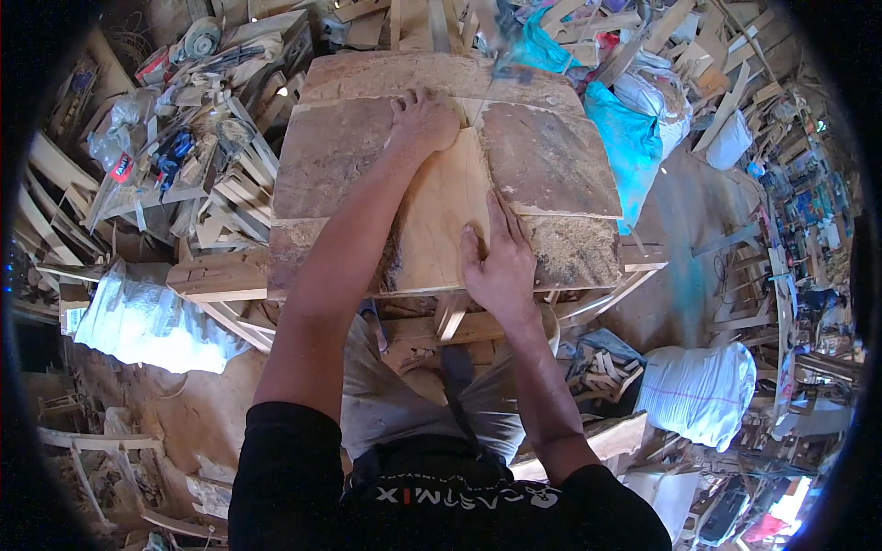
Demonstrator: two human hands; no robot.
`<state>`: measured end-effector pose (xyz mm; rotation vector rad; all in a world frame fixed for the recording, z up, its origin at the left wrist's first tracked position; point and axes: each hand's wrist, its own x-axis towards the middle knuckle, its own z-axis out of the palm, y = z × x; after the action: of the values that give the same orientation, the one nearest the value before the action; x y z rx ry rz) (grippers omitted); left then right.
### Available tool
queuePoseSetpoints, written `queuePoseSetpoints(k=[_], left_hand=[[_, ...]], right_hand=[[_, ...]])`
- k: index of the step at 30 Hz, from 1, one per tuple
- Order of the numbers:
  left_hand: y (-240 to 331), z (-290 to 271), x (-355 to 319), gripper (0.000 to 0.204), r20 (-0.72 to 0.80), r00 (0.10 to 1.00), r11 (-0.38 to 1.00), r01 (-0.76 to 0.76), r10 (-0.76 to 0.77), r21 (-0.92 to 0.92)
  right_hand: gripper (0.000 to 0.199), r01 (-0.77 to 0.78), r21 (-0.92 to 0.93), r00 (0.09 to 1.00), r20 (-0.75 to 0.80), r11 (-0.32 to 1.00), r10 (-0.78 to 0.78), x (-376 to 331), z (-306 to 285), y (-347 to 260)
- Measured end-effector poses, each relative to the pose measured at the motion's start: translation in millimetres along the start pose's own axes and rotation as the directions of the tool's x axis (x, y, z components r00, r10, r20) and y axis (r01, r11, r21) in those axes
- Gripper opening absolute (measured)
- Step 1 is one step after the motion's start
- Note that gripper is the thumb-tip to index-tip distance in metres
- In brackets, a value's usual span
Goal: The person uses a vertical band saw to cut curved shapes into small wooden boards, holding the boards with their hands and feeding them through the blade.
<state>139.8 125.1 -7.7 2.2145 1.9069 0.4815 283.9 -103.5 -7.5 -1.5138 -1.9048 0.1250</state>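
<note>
Apparently, in the head view, is at the step of steadying or lining up a pale board (446,211) by hand on a rough worktop (551,156). Lies flat along the middle, wider end toward the near side, narrower end pointing far. Rests the left hand (427,122) at the far end, just left of the tip, fingers loosely spread and slightly bent; cannot tell whether pressing on wood beneath. Lays the right hand (503,271) along the right edge, nearer in, thumb on top, apart from straightened fingers. Next likely calls for even pressure and a straight alignment, without skidding on sawdust (574,243) near right.
</note>
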Motion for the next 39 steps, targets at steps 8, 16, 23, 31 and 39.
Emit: queuePoseSetpoints(k=[8, 16, 23, 31, 39], left_hand=[[-3, 3, 4, 0.058, -0.033, 0.999, 1.000, 0.012, -0.012, -0.001], [3, 0, 4, 0.059, 0.008, 1.000, 0.999, 0.022, -0.022, 0.026], [2, -5, 0, 0.059, -0.024, 0.999, 0.996, 0.025, -0.023, 0.081], [14, -11, 15, 0.044, 0.045, 0.996, 0.986, -0.088, 0.082, 0.145], [-35, 14, 71, 0.044, 0.107, 0.990, 0.985, -0.105, 0.091, 0.137]], right_hand=[[0.059, -0.003, 0.045, 1.000, -0.031, 0.999, 0.004, 4, 3, 0], [0.056, -0.006, 0.036, 0.999, -0.051, 0.999, 0.008, 3, 2, 2], [0.053, 0.041, 0.055, 0.991, -0.129, 0.998, -0.034, 5, 7, 1], [0.036, 0.040, 0.035, 0.979, -0.199, 0.999, -0.032, -4, 11, 10], [0.058, -0.098, 0.173, 0.968, -0.213, 0.980, 0.134, -6, 17, 2]])
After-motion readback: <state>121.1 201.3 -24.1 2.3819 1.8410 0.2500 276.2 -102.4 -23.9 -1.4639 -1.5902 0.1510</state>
